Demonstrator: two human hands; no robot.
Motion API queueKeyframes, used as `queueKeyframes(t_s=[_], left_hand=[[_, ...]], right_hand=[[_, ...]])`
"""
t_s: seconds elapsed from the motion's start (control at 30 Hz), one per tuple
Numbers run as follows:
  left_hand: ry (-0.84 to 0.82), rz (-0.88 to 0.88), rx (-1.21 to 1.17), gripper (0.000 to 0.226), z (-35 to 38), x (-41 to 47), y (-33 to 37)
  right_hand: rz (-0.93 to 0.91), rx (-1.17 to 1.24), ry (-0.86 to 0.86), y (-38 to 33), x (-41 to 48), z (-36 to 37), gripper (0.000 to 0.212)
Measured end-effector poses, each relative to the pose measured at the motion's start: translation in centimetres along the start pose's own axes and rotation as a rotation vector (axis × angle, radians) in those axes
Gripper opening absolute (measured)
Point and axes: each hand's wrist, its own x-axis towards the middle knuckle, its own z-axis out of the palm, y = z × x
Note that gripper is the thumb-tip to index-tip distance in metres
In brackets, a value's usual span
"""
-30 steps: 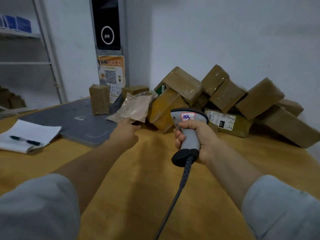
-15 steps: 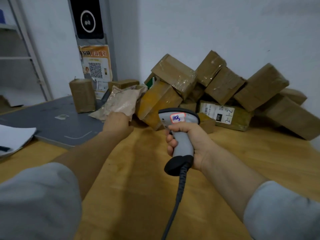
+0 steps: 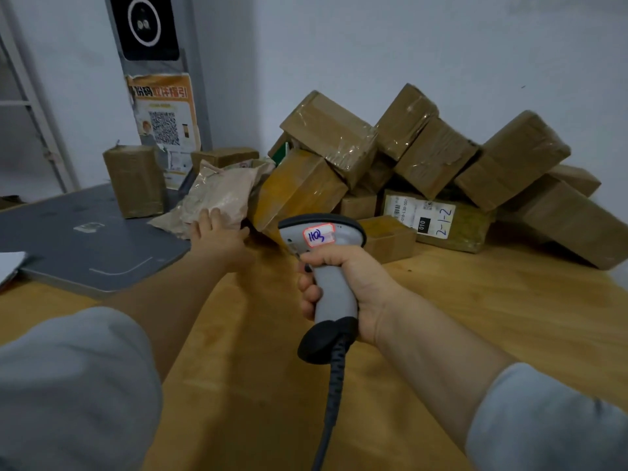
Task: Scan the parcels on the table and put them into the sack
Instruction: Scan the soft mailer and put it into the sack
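Honestly this looks like barely-started territory. The table has a whole heap of taped brown boxes piled against the wall from about 12 round to 2 o'clock, and none of it looks sorted. The grey mat out at 9 to 10 o'clock carries one upright box. There's no sack anywhere in view, so I can't tell if anything has gone in yet.

A white-labelled box lies at the foot of the heap at 1 o'clock, label facing us. The crinkly soft parcel at 11 o'clock leans on the heap with its edge over the mat, and it looks like the one being dealt with. The left hand lies on its near edge with fingers fairly straight, touching rather than clearly gripping.

The scanner is dead centre, nose toward the heap, with the right hand wrapped tight round its handle. My guess is grab, scan, bag, then nearly the whole pile to go.
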Motion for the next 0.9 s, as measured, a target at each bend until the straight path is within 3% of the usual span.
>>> queueKeyframes(t_s=[0.13,0.27,0.37,0.6,0.7,0.8,0.9], left_hand=[[0.129,-0.01,0.001,0.047,0.2,0.5,-0.4],[0.424,-0.003,-0.118,0.037,-3.7,-2.4,-1.2],[0.558,0.053,-0.392,0.02,-9.1,-7.0,-1.0],[0.283,-0.178,-1.329,0.023,-17.5,-18.9,-2.6],[-0.001,-0.261,-1.555,0.036,-17.0,-22.8,-4.7],[-0.199,-0.363,-1.452,0.037,-14.1,-26.2,-6.4],[-0.128,-0.405,-0.987,0.067,-10.8,-29.3,-7.9]], right_hand=[[-0.001,0.002,0.008,0.1,0.2,-0.3,0.009],[0.008,0.004,0.032,0.5,-2.7,0.0,0.008],[-0.012,0.006,0.049,1.0,-7.1,0.6,0.007],[-0.043,-0.062,0.091,4.0,-17.7,0.8,0.007],[-0.062,-0.066,0.092,5.6,-21.0,0.6,0.006],[-0.06,-0.083,0.108,7.0,-23.3,0.4,0.009],[-0.027,-0.114,0.132,8.3,-25.0,0.3,0.013]])
